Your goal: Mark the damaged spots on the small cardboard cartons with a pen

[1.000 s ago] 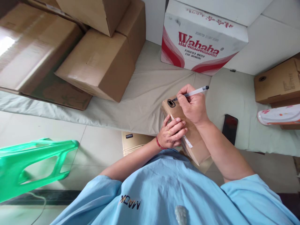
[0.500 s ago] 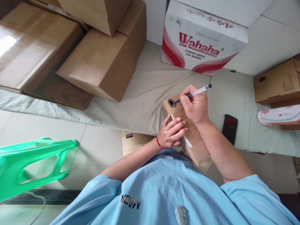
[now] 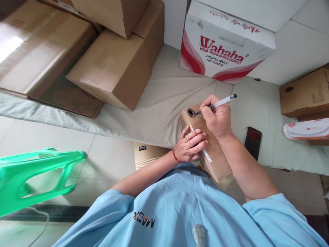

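A small brown cardboard box (image 3: pixel 218 155) lies slanted before my body at the front edge of the cloth-covered surface. Near its far end is a dark hole (image 3: pixel 191 113) with a black-inked rim. My right hand (image 3: pixel 216 115) pinches a pen (image 3: pixel 224 101) with a clear barrel, its tip at the right side of that rim. With a red cord at the wrist, my left hand (image 3: pixel 189 145) grips the box's left edge, fingers across the top. Just below those fingers shows a white label strip (image 3: pixel 207 156). The underside of the box is hidden.
Large cardboard boxes (image 3: pixel 110 68) are stacked at left, and a Wahaha water carton (image 3: pixel 223 48) stands at the back. To the right are a phone (image 3: pixel 253 142), a white patterned item (image 3: pixel 307 128) and another carton (image 3: pixel 305 91). A green plastic stool (image 3: pixel 64 171) stands on the floor at left.
The whole view has shifted slightly, so most things sit a little further right. Both hands keep their grips, and the pen tip stays by the hole's rim.
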Tool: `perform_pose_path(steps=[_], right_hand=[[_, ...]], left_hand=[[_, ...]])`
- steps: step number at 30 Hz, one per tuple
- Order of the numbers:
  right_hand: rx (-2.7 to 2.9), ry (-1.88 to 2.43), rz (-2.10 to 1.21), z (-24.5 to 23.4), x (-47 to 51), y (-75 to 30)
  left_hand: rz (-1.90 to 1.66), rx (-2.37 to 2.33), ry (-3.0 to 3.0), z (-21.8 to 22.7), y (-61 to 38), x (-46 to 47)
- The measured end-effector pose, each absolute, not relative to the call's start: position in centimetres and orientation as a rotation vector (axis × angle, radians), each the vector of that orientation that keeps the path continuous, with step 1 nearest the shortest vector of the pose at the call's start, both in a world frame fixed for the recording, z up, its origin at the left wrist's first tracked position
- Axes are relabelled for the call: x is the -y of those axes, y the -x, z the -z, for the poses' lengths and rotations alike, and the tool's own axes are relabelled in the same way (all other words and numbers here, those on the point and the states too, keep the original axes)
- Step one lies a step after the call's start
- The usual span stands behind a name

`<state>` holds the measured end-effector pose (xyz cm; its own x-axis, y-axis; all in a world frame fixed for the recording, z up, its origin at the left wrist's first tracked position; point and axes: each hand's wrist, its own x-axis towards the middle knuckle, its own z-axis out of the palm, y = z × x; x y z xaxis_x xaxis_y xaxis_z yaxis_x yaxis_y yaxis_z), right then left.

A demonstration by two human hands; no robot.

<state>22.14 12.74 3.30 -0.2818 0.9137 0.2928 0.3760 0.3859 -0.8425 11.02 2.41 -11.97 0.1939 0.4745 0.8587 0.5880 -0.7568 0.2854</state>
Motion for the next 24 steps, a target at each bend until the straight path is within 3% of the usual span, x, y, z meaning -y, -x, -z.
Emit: perform_pose_path(steps=[24], right_hand=[[1.896,1.08,-0.875,-3.48,-12.46,-22.11]], left_hand=[[1.655,1.02,2.368,11.96,-10.97,-2.45]])
